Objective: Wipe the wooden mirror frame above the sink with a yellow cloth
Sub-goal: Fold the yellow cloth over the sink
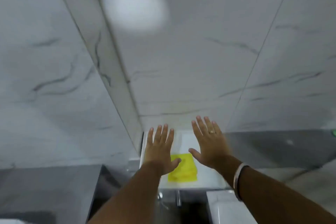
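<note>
Marble-look wall tiles (181, 60), white with grey veins, fill most of the view; a blurred light patch (135, 8) glares high on them. Below, a white ledge (205, 174) carries the folded yellow cloth (185, 169). Left hand (160, 152) and right hand (209, 145) hover above the ledge, palms down, fingers spread, holding nothing. Left thumb overlaps the cloth's near-left edge. Ring and wrist bangle (238, 178) on the right.

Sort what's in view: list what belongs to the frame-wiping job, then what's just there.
For the job:
yellow cloth, folded on the white surface
left hand, open
right hand, open

Just there:
marble wall tiles
ring
bangle
</note>
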`<state>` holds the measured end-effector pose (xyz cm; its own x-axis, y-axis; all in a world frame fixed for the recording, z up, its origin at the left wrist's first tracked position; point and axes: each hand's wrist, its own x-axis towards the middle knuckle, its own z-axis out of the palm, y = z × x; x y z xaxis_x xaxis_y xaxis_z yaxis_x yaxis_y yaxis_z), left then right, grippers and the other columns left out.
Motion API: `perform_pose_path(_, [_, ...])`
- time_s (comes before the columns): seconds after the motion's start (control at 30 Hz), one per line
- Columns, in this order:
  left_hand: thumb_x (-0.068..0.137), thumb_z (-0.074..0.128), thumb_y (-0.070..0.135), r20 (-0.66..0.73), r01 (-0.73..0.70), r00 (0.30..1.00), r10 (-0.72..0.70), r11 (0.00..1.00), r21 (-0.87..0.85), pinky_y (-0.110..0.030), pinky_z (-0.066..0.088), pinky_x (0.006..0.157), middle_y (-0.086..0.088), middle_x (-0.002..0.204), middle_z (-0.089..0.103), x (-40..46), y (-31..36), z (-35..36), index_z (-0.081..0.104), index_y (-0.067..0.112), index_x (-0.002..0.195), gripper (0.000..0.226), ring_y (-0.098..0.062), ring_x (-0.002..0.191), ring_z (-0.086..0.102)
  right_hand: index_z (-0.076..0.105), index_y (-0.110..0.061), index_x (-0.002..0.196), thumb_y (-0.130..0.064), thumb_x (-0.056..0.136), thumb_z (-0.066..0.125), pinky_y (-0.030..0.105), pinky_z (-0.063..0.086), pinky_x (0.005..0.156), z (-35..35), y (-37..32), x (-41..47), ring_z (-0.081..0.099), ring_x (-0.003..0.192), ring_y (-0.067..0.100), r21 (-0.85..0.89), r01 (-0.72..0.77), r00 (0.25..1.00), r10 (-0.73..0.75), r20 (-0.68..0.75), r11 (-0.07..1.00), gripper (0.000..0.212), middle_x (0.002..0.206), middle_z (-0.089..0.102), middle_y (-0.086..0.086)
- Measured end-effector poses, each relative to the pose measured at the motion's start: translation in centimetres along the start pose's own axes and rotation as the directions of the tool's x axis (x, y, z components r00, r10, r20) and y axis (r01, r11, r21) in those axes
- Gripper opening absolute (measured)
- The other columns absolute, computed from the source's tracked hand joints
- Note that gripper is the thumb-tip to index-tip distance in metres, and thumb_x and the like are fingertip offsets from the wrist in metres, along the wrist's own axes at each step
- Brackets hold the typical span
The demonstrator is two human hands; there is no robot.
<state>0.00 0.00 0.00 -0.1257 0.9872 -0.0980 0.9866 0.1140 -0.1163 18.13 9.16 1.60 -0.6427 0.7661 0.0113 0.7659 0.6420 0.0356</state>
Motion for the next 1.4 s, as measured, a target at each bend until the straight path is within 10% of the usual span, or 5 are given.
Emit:
perform_pose_path(0.27, [0.100, 0.026, 0.065, 0.283, -0.049, 0.956, 0.069, 0.996, -0.079, -0.054, -0.011, 0.120, -0.007, 0.165, -0.017, 3.3, 0.1, 9.2, 0.008, 0.020, 0.160, 0.077, -0.028, 0.150, -0.018, 0.025, -0.019, 0.151, -0.037, 0.102, 0.038, 0.036, 0.016, 0.118, 11.8, -2.5, 1.4, 0.013, 0.149, 0.024, 0.264, -0.019, 0.943, -0.071, 0.326, 0.964, 0.054, 0.162, 0.013, 0.001])
perform_pose_path(0.53, [0.093, 0.064, 0.038, 0.223, -0.053, 0.967, 0.119, 0.958, -0.282, -0.045, 0.020, 0.121, -0.006, 0.162, 0.024, 5.6, 0.8, 12.1, 0.051, 0.016, 0.139, 0.052, -0.032, 0.150, 0.012, 0.049, -0.020, 0.128, -0.039, 0.084, 0.065, 0.037, 0.043, 0.091, 13.2, -3.6, 4.0, 0.052, 0.112, 0.028, 0.174, -0.126, 0.927, 0.054, 0.370, 0.977, 0.050, 0.123, 0.051, 0.008])
perform_pose_path(0.73, [0.088, 0.066, 0.016, 0.221, 0.094, 0.973, 0.059, 0.778, -0.622, -0.027, 0.037, 0.065, -0.003, 0.088, 0.060, 4.1, -0.7, 8.5, 0.058, 0.018, 0.091, 0.009, -0.024, 0.082, 0.054, 0.049, -0.026, 0.074, -0.020, 0.075, 0.077, 0.029, 0.045, 0.069, 10.2, -2.7, 3.8, 0.055, 0.082, 0.023, 0.543, -0.173, 0.931, -0.044, 0.363, 0.822, 0.029, 0.087, 0.056, -0.001])
perform_pose_path(0.97, [0.090, 0.072, 0.026, 0.027, 0.040, 0.999, -0.030, 0.798, -0.601, -0.027, 0.034, 0.063, -0.007, 0.080, 0.070, -1.1, -5.0, 2.8, 0.069, 0.012, 0.094, 0.015, -0.023, 0.070, 0.054, 0.049, -0.032, 0.062, -0.019, 0.075, 0.074, 0.029, 0.043, 0.052, 3.1, -4.9, 3.9, 0.054, 0.053, 0.016, 0.658, 0.063, 0.952, -0.242, 0.185, 0.750, 0.031, 0.054, 0.055, -0.005])
perform_pose_path(1.4, [0.086, 0.074, 0.017, 0.014, 0.604, 0.696, -0.718, 0.575, -0.552, -0.031, 0.039, 0.060, -0.004, 0.080, 0.069, -34.0, -10.8, 0.0, 0.065, 0.013, 0.092, 0.011, -0.027, 0.074, 0.062, 0.070, -0.019, 0.085, -0.023, 0.076, 0.067, 0.026, 0.037, 0.057, -4.2, -31.4, -3.9, 0.060, 0.068, 0.021, 0.643, 0.699, 0.388, -0.921, 0.026, 0.313, 0.011, 0.072, 0.067, 0.004])
